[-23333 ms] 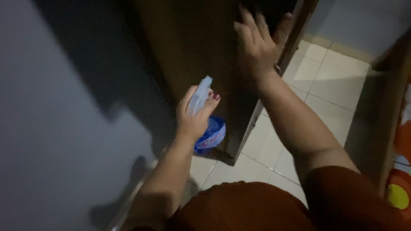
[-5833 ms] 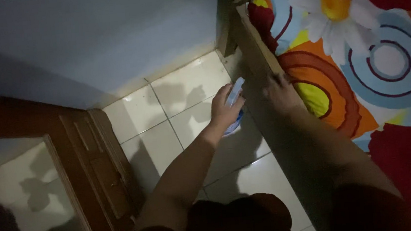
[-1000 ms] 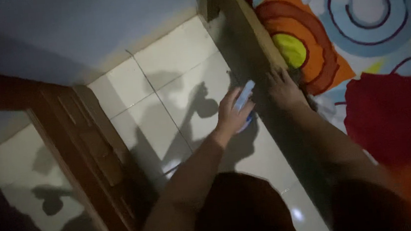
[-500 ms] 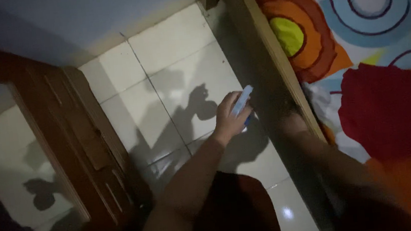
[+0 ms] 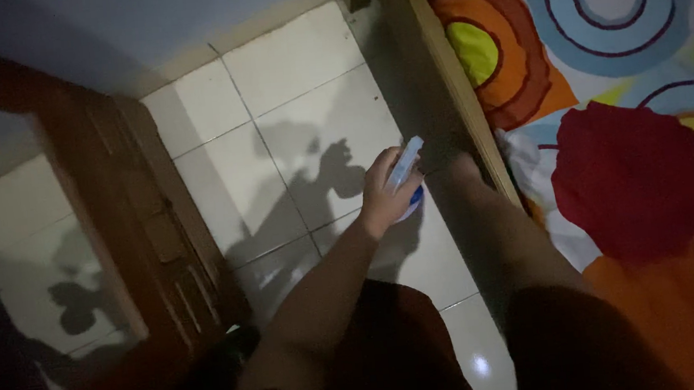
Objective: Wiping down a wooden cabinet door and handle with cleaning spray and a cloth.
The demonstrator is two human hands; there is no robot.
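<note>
My left hand (image 5: 382, 192) is closed around a clear spray bottle (image 5: 404, 165) with a blue base, held low over the white floor tiles (image 5: 297, 99). Just to its right, my right hand (image 5: 455, 167) rests against the dark outer side of the wooden bed frame (image 5: 446, 69), below its top rail. That hand lies in shadow, so its fingers and anything under them are hard to make out. Both arms reach forward from my dark red sleeves.
A mattress with a bright sheet (image 5: 629, 170) of circles and flowers fills the right side. A brown wooden door (image 5: 149, 229) stands open at the left, next to a pale wall (image 5: 139, 21). Shadows of my hands fall on the tiles.
My right hand has slid from the frame's top rail down onto its shaded side. My left hand keeps the bottle in about the same place.
</note>
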